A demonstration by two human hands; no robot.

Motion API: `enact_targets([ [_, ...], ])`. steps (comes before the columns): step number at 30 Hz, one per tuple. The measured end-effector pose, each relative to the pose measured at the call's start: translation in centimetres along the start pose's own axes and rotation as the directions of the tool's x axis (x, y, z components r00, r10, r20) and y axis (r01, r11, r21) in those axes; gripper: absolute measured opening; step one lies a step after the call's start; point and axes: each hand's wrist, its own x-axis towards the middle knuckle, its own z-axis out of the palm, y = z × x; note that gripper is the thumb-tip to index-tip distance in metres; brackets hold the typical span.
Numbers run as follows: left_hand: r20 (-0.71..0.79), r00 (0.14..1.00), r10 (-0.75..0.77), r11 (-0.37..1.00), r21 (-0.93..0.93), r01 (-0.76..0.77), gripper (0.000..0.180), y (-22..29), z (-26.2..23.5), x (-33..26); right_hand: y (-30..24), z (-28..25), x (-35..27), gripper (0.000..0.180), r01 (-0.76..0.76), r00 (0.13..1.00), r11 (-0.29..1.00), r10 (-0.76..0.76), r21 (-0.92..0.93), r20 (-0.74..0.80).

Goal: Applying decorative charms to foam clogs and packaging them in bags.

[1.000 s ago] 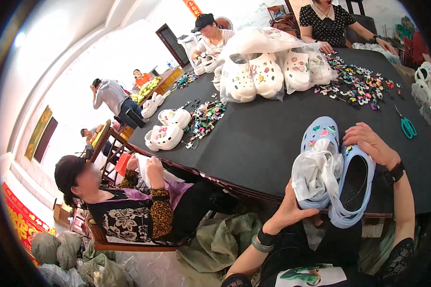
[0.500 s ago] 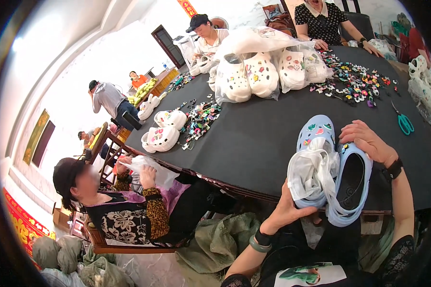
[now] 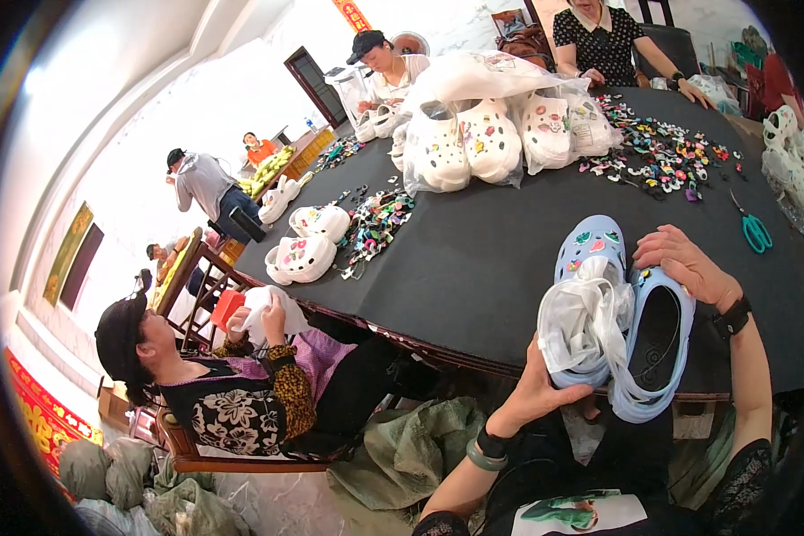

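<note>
I hold a pair of light blue clogs (image 3: 657, 344) with coloured charms on their toes, at the near edge of the round black table (image 3: 473, 259). My left hand (image 3: 536, 393) grips the heels from below, together with a crumpled clear plastic bag (image 3: 585, 326) draped over the left clog. My right hand (image 3: 688, 263) rests on the toe of the right clog, fingers curled over it.
Bagged white clogs (image 3: 473, 134) sit mid-table. Small charms (image 3: 661, 156) are scattered at the far right, with another pile (image 3: 375, 219) and loose white clogs (image 3: 308, 255) at the left. Green scissors (image 3: 752, 228) lie on the right. A seated person (image 3: 232, 393) works at my left; others sit across.
The clogs and my hands have stayed nearly still; the view has shifted slightly. The person on my left has raised a white bundle a little.
</note>
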Motion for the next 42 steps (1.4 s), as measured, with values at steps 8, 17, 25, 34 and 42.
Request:
enact_targets([
  [8, -0.002, 1.000, 0.003, 1.000, 0.030, -0.003, 0.104, 0.2, -0.1, -0.4, -0.1, 0.2, -0.1, 0.034, 0.037, 0.999, 0.998, -0.037, -0.052, 0.000],
  [17, -0.077, 0.994, 0.083, 0.990, 0.124, -0.073, 0.091, -0.9, 0.3, -0.5, 1.5, 0.1, -1.1, 0.033, 0.042, 0.999, 0.998, -0.041, -0.042, 0.013],
  [25, -0.098, 0.994, -0.046, 0.998, -0.049, 0.042, 0.076, 1.8, 0.8, -0.6, 2.7, 0.2, -0.7, 0.036, 0.045, 0.999, 0.997, -0.044, 0.069, -0.023],
  [34, -0.113, 0.978, -0.177, 0.916, -0.381, 0.122, 0.050, 3.8, -2.8, 3.6, -3.7, 1.7, -7.0, 0.013, 0.054, 0.949, 0.984, -0.104, -0.171, -0.298],
  [42, -0.217, 0.973, -0.078, 0.980, 0.162, 0.114, 0.055, 4.4, 0.2, 4.6, -5.0, 4.2, -6.4, 0.025, 0.128, 0.992, 0.870, -0.115, -0.476, 0.056],
])
